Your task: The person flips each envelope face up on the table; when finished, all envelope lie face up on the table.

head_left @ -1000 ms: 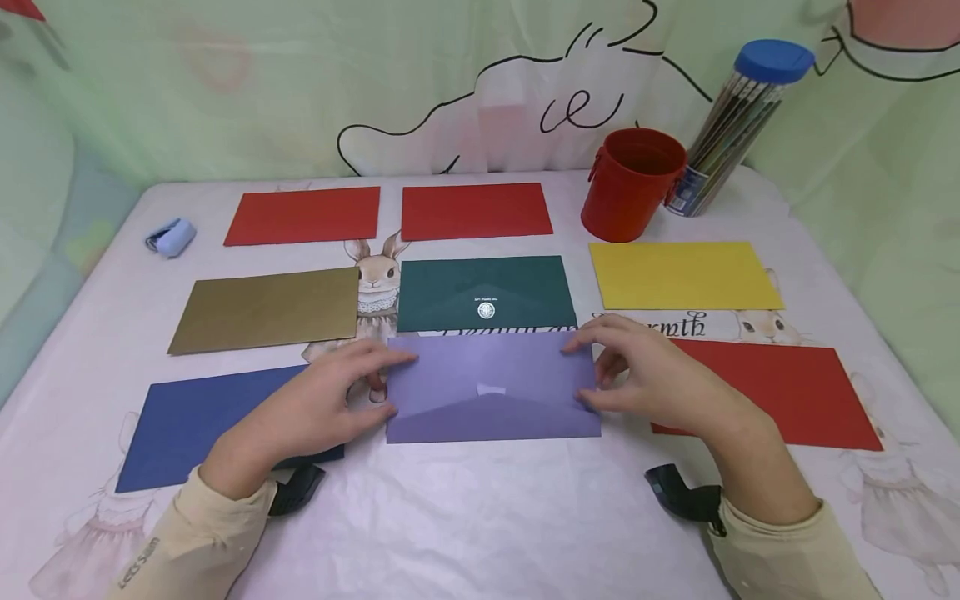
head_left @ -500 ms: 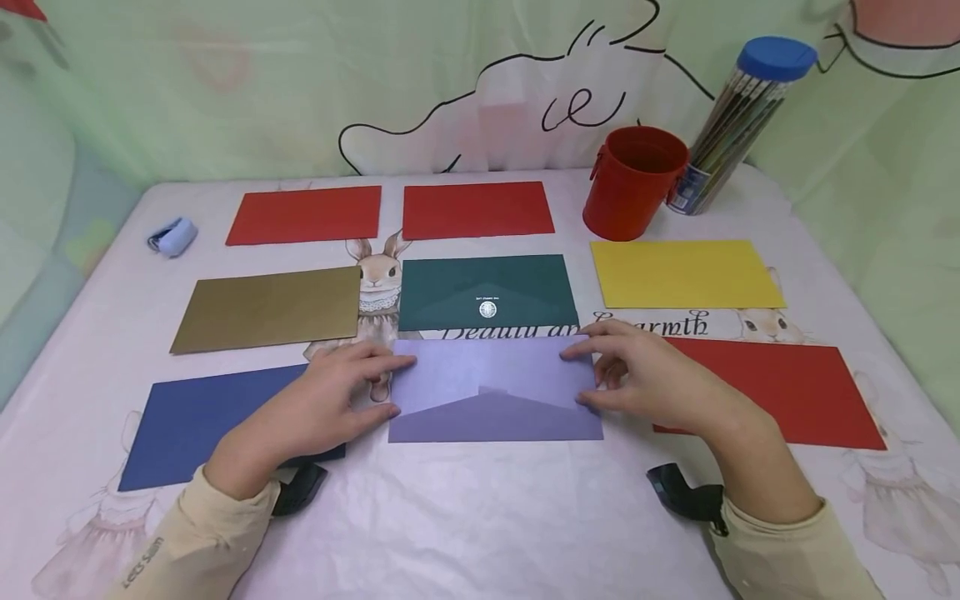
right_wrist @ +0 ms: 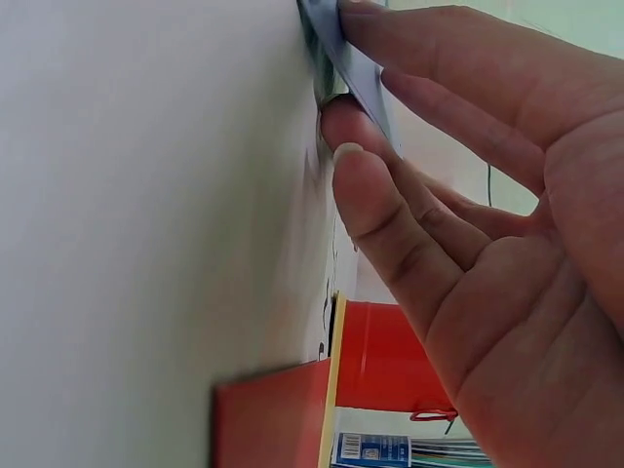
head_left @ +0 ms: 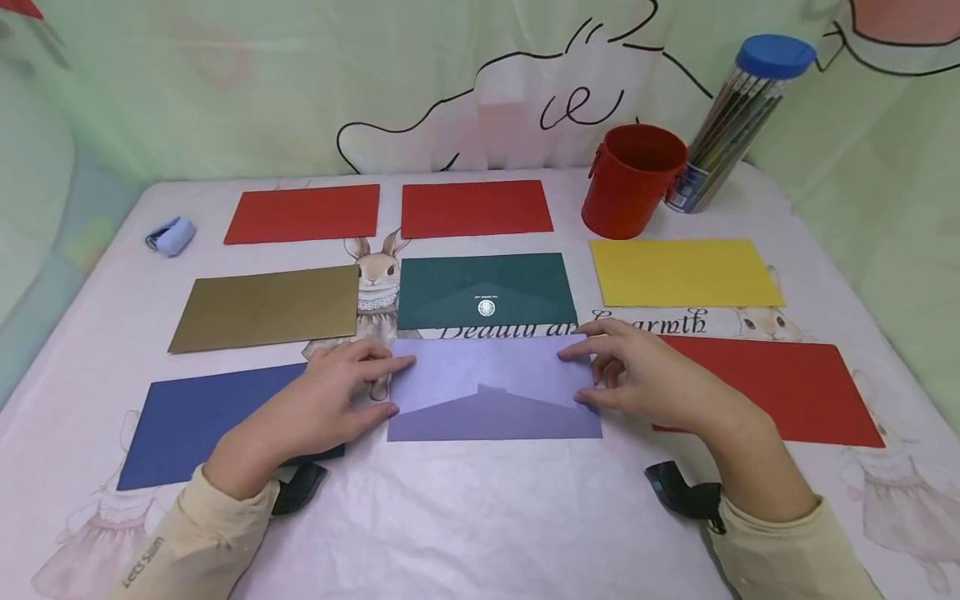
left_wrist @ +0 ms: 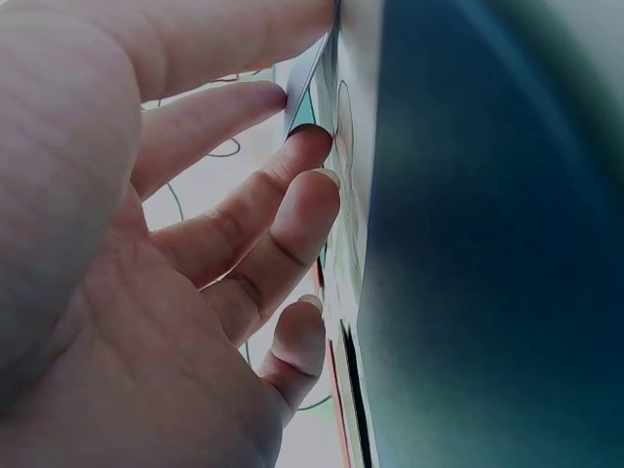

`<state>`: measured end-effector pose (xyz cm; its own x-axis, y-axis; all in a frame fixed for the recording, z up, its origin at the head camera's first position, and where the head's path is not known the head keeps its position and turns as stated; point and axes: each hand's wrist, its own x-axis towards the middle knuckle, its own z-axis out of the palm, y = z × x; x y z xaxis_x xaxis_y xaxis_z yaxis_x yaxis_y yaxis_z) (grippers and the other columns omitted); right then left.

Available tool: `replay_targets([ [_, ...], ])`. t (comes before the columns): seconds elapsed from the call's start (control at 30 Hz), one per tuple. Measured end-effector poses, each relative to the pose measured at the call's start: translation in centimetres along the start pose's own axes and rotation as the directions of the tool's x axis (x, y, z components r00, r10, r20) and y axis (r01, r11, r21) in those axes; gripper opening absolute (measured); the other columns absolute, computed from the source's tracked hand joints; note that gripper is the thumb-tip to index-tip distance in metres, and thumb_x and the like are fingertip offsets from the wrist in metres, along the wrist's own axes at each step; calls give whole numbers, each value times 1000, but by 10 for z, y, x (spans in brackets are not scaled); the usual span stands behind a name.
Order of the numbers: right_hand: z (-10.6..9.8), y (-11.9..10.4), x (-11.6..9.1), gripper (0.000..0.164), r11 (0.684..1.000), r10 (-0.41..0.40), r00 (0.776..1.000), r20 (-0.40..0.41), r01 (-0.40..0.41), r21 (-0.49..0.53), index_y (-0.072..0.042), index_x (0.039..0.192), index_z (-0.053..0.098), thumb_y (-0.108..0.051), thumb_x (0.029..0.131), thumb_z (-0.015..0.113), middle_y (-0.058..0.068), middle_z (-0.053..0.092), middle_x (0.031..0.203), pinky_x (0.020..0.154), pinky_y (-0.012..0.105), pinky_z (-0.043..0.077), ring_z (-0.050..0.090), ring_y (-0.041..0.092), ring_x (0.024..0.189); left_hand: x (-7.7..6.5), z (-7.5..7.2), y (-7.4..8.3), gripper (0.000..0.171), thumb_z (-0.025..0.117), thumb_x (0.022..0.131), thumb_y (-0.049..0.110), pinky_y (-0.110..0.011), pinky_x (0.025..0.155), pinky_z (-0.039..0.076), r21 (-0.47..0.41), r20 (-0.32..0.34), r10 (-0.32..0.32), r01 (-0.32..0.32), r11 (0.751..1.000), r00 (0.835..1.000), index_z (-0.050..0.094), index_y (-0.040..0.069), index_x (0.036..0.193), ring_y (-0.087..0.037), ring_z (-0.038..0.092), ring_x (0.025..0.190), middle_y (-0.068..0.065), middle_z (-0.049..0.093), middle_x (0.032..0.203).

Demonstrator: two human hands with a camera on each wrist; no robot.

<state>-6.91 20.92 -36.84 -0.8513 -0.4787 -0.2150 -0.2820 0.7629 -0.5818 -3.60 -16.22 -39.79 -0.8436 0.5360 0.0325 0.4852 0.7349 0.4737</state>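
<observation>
A light purple envelope (head_left: pixel 495 375) with a darker, low-peaked flap lies crosswise between both hands in the head view. My left hand (head_left: pixel 318 404) pinches its left end, and my right hand (head_left: pixel 648 379) pinches the right end. In the right wrist view the envelope (right_wrist: pixel 359 63) is tilted slightly off the cloth, with a fingertip (right_wrist: pixel 351 122) beneath it. Only a sliver of the envelope (left_wrist: pixel 308 86) shows in the left wrist view. Part of a blue envelope (head_left: pixel 210 421) is hidden under my left wrist. A red envelope (head_left: pixel 787 392) lies partly behind my right forearm.
Behind the purple envelope lies a dark green envelope (head_left: pixel 487 287), between gold (head_left: pixel 262 310) and yellow (head_left: pixel 686 273) ones. Two red envelopes (head_left: pixel 303 214) (head_left: pixel 476 208) lie farther back. A red bucket (head_left: pixel 630 187) and a blue-capped pencil jar (head_left: pixel 723 133) stand back right; a blue roll (head_left: pixel 171 237) lies left.
The purple envelope's tilt has shifted slightly: its far edge sits a little lower, its face looks lighter and the small white patch has faded. Both hands keep their grip almost unmoved.
</observation>
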Motion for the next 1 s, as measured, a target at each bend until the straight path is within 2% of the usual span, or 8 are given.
replay_targets([
  [0.43, 1, -2, 1, 54, 1000, 27, 1000, 9, -27, 4, -13, 128, 71, -21, 78, 89, 20, 43, 146, 69, 27, 56, 58, 22, 96, -1, 0, -1, 53, 78, 86, 16, -53, 89, 30, 10, 2, 3, -3, 1000, 1000, 64, 10, 137, -23, 54, 113, -7, 58, 120],
  [0.67, 2, -1, 2, 51, 999, 42, 999, 13, -42, 5, -14, 127, 72, -19, 78, 88, 20, 46, 144, 75, 35, 59, 54, 33, 114, -1, -2, 1, 52, 77, 87, 16, -53, 88, 31, 1, 9, 6, -6, 1000, 1000, 65, 12, 137, -23, 53, 112, -7, 58, 119],
  [1.0, 4, 0, 4, 51, 999, 36, 999, 15, -36, 13, -14, 127, 72, -17, 79, 87, 19, 46, 144, 76, 35, 59, 50, 36, 119, -2, -3, 2, 51, 78, 87, 16, -54, 91, 35, -16, 2, 16, -16, 1000, 1000, 65, 12, 137, -23, 51, 110, -5, 57, 117],
])
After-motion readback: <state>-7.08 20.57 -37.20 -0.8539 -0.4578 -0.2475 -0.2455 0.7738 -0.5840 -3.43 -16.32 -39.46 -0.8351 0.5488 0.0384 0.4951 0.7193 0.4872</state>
